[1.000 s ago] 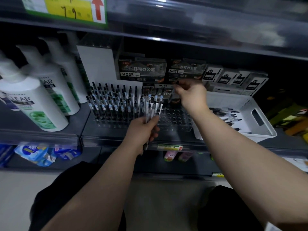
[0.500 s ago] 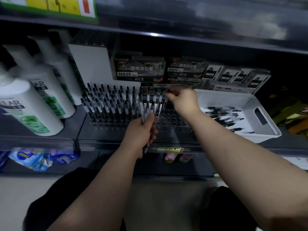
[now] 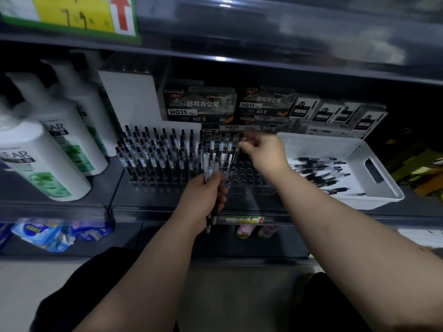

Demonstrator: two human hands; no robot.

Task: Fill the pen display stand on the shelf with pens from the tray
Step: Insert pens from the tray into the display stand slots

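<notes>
Right hand (image 3: 262, 152), centre-right of frame: thumb and fingertips pinch the top end of a single pen (image 3: 235, 152). Left hand (image 3: 203, 191), centre frame: fist wrapped round a bundle of pens (image 3: 210, 161). Their caps fan upward and their tips poke out under the fist. So both hands are holding pens, neither is free.

The pen display stand (image 3: 249, 185) is a clear block on the shelf (image 3: 167, 208), mid-frame. Its left part is packed with upright pens (image 3: 155, 154). The right part is mostly empty holes, with a few pens standing at the back.

Key relation: the single pen is near upright, its top leaning a little to frame right and its tip down. The empty holes lie right below and just right of that tip. The move is probably a short drop along the pen's own long axis into a hole. The tip is blurred, so I cannot tell whether it is already seated. The right hand is the nearer one to the empty holes. The left hand sits at the stand's front edge, just beside them, likely feeding pens across.

The white tray (image 3: 386, 188) is at right of frame, beside the stand, with loose pens (image 3: 318, 171) lying flat in it. The task looks over half done.
</notes>
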